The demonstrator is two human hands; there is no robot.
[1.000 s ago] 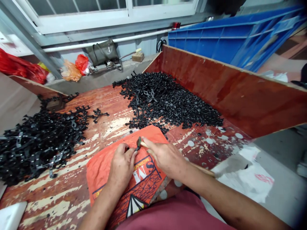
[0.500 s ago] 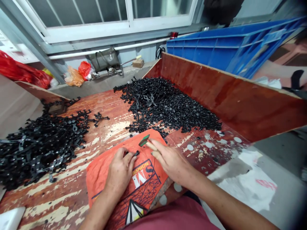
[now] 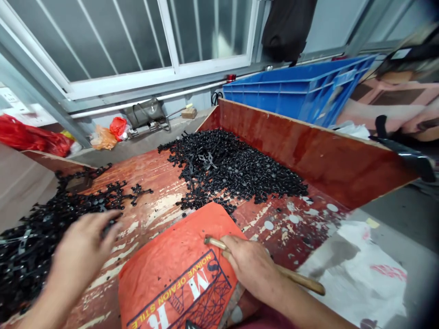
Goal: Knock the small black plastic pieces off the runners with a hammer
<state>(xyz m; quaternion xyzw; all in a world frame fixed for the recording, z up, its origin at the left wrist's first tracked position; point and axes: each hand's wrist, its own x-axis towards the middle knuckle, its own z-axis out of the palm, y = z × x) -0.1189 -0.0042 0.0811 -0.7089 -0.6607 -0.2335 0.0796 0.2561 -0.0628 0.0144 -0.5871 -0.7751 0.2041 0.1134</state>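
My left hand (image 3: pixel 84 249), blurred by motion, hovers over the near edge of the left pile of black linked plastic parts (image 3: pixel 29 237). Its thumb and forefinger are apart, and dark parts show between them, apparently from the pile behind. My right hand (image 3: pixel 252 265) is closed around a wooden-handled tool (image 3: pixel 305 281) over the right side of an orange printed bag (image 3: pixel 171 246). The handle's butt sticks out behind the wrist; its front end points left over the bag. The green head is not visible now. Small dark bits lie on the bag.
A second black heap (image 3: pixel 226 164) of linked and small round parts lies at the back of the worn red tabletop (image 3: pixel 157 201). A red-brown board (image 3: pixel 308 155) edges the right side, with a blue crate (image 3: pixel 274 98) behind. A white sack (image 3: pixel 356 265) lies at right.
My left hand has left the small black part it held on the bag and swung left to the pile. My right hand has turned the tool. The view has tilted up.
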